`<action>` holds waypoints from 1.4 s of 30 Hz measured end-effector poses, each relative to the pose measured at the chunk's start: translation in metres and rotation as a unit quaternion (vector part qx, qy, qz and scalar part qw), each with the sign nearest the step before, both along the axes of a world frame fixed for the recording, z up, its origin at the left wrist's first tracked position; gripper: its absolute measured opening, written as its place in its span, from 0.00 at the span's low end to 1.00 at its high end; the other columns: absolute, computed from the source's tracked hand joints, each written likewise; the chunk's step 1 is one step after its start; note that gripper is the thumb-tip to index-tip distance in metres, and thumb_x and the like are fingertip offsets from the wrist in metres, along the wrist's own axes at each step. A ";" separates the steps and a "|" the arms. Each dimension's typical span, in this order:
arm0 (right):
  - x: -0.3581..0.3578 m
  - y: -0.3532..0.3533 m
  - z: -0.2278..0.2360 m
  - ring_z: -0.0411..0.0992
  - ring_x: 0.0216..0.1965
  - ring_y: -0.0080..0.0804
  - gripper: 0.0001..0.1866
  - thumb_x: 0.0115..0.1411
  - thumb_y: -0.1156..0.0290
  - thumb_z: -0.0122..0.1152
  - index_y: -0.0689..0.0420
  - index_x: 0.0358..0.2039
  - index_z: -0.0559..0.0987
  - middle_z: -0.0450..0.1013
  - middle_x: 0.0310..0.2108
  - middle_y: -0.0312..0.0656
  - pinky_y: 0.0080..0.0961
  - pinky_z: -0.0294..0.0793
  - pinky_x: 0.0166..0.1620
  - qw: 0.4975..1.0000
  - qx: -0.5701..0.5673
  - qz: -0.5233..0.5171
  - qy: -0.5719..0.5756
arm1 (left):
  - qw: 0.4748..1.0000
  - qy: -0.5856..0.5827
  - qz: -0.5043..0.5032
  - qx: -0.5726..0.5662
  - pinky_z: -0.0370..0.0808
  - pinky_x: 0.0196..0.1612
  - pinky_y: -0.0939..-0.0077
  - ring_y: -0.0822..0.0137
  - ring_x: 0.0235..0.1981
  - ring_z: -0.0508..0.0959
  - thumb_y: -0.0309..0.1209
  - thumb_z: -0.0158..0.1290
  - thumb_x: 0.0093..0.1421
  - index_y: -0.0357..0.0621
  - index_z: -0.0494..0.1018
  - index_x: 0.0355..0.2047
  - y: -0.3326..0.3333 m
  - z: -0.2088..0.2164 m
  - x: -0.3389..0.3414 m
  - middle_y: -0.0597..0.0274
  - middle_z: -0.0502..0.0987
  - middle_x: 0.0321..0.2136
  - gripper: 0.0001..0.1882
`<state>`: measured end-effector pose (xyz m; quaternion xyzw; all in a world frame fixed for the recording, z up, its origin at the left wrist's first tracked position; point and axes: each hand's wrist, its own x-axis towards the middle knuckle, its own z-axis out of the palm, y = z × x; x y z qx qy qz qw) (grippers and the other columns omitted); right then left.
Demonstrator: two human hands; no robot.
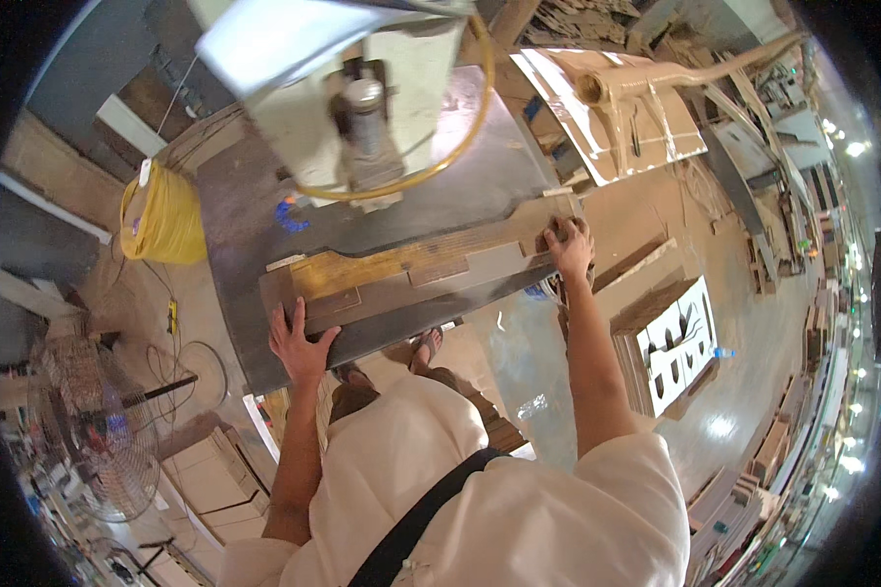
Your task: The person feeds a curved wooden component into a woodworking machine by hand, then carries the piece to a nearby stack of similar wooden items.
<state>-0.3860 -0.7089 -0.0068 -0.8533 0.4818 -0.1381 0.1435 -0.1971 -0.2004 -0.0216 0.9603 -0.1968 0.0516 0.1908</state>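
Note:
A long brown wooden template (401,292) lies across a dark machine table (235,205), with a yellowish, curved-edged wooden strip (392,259) set along its far side. My left hand (301,347) rests on the template's left end, fingers spread and thumb out. At the right end, my right hand (570,249) curls its fingers over a dark part of the template; exactly what sits under the fingertips is hidden. Beyond the strip, a machine head with a metal spindle (365,117) hangs over the table. A yellow hose (460,176) loops round it.
A yellow sack-like bin (162,220) stands left of the table, and a caged fan (103,430) is nearer on that side. Cables run over the floor there. At right are a stack of boards with a white cut-out top (677,342) and a brown pipe (695,78).

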 end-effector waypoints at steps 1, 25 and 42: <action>-0.005 0.011 -0.010 0.61 0.61 0.58 0.25 0.55 0.47 0.65 0.42 0.52 0.81 0.66 0.62 0.44 0.54 0.58 0.64 0.999 -0.022 0.031 -0.024 | 1.000 0.016 -0.004 -0.012 0.54 0.66 0.41 0.44 0.67 0.59 0.53 0.70 0.45 0.63 0.65 0.66 0.013 0.003 0.006 0.47 0.58 0.66 0.48; 0.162 0.195 0.001 0.47 0.66 0.69 0.47 0.35 0.40 0.75 0.45 0.57 0.74 0.58 0.66 0.47 0.71 0.47 0.63 0.964 -0.026 0.262 -0.027 | 0.966 0.070 0.249 0.027 0.52 0.66 0.37 0.46 0.71 0.53 0.49 0.71 0.44 0.69 0.58 0.70 0.186 0.015 -0.062 0.51 0.54 0.71 0.52; 0.200 0.163 -0.008 0.44 0.66 0.76 0.49 0.35 0.42 0.76 0.45 0.60 0.72 0.57 0.66 0.51 0.70 0.47 0.66 0.937 -0.018 0.348 -0.038 | 0.945 0.033 0.324 0.005 0.61 0.61 0.41 0.46 0.66 0.60 0.45 0.73 0.43 0.68 0.62 0.68 0.142 0.020 -0.108 0.50 0.60 0.66 0.51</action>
